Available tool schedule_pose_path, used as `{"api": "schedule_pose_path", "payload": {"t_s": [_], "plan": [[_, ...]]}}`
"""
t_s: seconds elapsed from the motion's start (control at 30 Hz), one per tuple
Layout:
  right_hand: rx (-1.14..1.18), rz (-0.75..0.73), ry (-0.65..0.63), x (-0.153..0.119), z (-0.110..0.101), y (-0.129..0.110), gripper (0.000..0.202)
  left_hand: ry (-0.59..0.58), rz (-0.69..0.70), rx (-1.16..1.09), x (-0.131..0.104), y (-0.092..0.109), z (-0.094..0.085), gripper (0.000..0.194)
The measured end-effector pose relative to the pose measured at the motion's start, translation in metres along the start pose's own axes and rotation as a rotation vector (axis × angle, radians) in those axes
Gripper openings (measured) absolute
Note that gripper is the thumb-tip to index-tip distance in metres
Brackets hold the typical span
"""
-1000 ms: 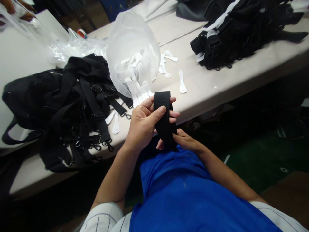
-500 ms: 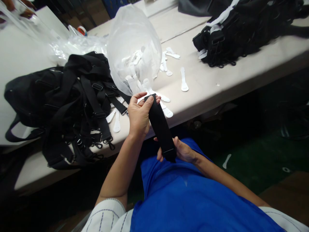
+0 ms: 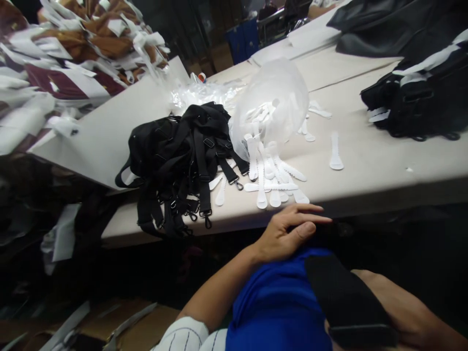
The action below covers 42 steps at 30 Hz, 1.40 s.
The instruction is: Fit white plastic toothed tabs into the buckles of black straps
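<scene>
My left hand [image 3: 287, 233] is off the strap, its fingers stretched out just below the table's front edge. Close above it, several white toothed plastic strips [image 3: 275, 187] lie loosely piled at the mouth of a clear plastic bag [image 3: 288, 90] holding more of them. In my right hand [image 3: 393, 300], low at the right, is a wide black webbing strap [image 3: 343, 290], folded flat; the fingers are partly behind it. Left of the strips, a heap of black straps [image 3: 199, 146] with buckles and metal clips lies over the table edge.
A black strap bundle [image 3: 420, 105] tied with white lies at the right of the table [image 3: 354, 187]. One loose white strip [image 3: 335, 153] lies before it. Brown and maroon goods [image 3: 84, 63] with white wrapping are piled at upper left, behind a white board [image 3: 109, 134].
My left hand has let go of the black strap and opened. The right hand has carried the strap lower and to the right. The view has swung left.
</scene>
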State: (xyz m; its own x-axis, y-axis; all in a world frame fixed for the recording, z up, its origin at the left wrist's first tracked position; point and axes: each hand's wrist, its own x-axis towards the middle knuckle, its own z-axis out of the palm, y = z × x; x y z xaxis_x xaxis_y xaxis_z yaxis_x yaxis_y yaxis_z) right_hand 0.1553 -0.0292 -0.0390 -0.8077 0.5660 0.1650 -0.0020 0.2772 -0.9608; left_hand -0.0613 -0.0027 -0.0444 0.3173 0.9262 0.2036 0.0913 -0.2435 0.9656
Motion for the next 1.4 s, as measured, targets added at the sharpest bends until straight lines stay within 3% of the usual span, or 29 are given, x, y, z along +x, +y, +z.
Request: {"api": "schedule_pose_path", "payload": {"t_s": [0.07, 0.1, 0.17, 0.3, 0.4, 0.53, 0.7, 0.8, 0.9, 1.0, 1.1, 1.27, 1.4], "plan": [[0.031, -0.013, -0.143, 0.011, -0.005, -0.007, 0.004, -0.192, -0.072, -0.349, -0.011, 0.009, 0.013, 0.056], [0.085, -0.023, -0.138, 0.017, -0.004, -0.008, 0.005, -0.225, -0.118, -0.451, -0.016, 0.008, 0.019, 0.064], [0.261, -0.008, 0.033, 0.029, 0.002, -0.004, 0.013, -0.187, -0.201, -0.542, -0.026, -0.003, 0.029, 0.077], [0.574, 0.153, 0.472, 0.053, 0.019, 0.015, 0.025, 0.046, -0.358, -0.528, -0.041, -0.036, 0.041, 0.073], [0.729, 0.213, 0.629, 0.07, 0.023, 0.026, 0.03, 0.165, -0.353, -0.47, -0.046, -0.041, 0.042, 0.064], [0.865, 0.198, 0.778, 0.087, 0.018, 0.038, 0.026, 0.071, -0.328, -0.431, -0.048, -0.035, 0.037, 0.065], [1.059, 0.38, 0.812, 0.09, 0.01, 0.047, 0.02, 0.034, -0.268, -0.232, -0.05, -0.043, 0.035, 0.085], [1.025, 0.379, 0.834, 0.091, 0.014, 0.051, 0.021, 0.009, -0.229, -0.211, -0.048, -0.045, 0.035, 0.085], [0.87, 0.271, 0.99, 0.096, 0.027, 0.056, 0.032, 0.123, -0.216, -0.228, -0.046, -0.045, 0.038, 0.075], [0.648, 0.154, 1.114, 0.102, 0.045, 0.064, 0.038, 0.258, -0.332, -0.321, -0.045, -0.047, 0.044, 0.063], [0.497, 0.1, 1.104, 0.104, 0.061, 0.071, 0.035, 0.344, -0.456, -0.522, -0.049, -0.051, 0.047, 0.054], [0.432, 0.04, 0.953, 0.102, 0.076, 0.076, 0.029, 0.363, -0.474, -0.836, -0.059, -0.048, 0.031, 0.042], [0.327, -0.031, 0.799, 0.101, 0.085, 0.076, 0.027, 0.347, -0.438, -0.679, -0.067, -0.042, 0.011, 0.033]]}}
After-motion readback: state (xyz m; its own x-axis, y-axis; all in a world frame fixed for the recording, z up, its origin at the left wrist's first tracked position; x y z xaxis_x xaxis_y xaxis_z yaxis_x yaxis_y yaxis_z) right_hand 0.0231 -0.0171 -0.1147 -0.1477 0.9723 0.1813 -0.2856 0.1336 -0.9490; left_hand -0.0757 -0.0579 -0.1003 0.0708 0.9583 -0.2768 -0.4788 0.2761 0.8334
